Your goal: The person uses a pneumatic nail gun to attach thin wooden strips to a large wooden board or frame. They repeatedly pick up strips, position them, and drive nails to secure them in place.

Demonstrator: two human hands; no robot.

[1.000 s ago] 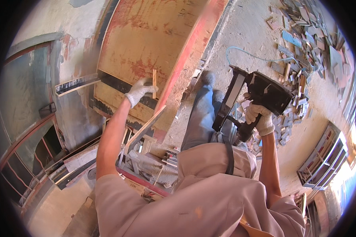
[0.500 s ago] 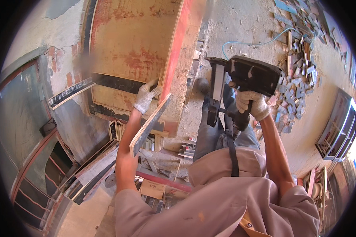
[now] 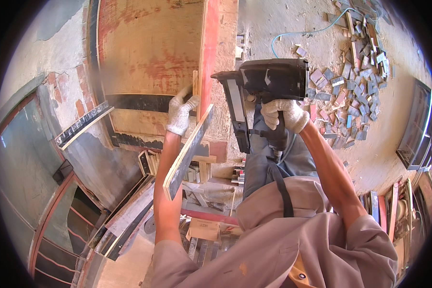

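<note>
My left hand (image 3: 179, 115), in a pale knitted glove, is closed beside a narrow plywood strip (image 3: 189, 151) with a dark grey face. The strip slants, its far end by the red-edged board (image 3: 207, 57). My fingertips are partly hidden behind a short pale wood piece (image 3: 195, 86), so their exact grip is unclear. My right hand (image 3: 284, 115), gloved too, grips the handle of a black nail gun (image 3: 273, 79). The gun's silver magazine (image 3: 236, 101) faces left, and its nose stands close to the red edge, seemingly apart from it.
A large stained plywood panel (image 3: 149, 48) stands ahead on the left. A heap of wood offcuts (image 3: 355, 96) lies on the floor at right. A thin blue hose (image 3: 312, 32) crosses the floor. Below my left arm are a cardboard box (image 3: 204, 229) and stacked boards (image 3: 129, 216).
My right hand has brought the nail gun left, nearer the red-edged board, and turned it more level. My left hand stays by the strip, while the whole view has shifted slightly.
</note>
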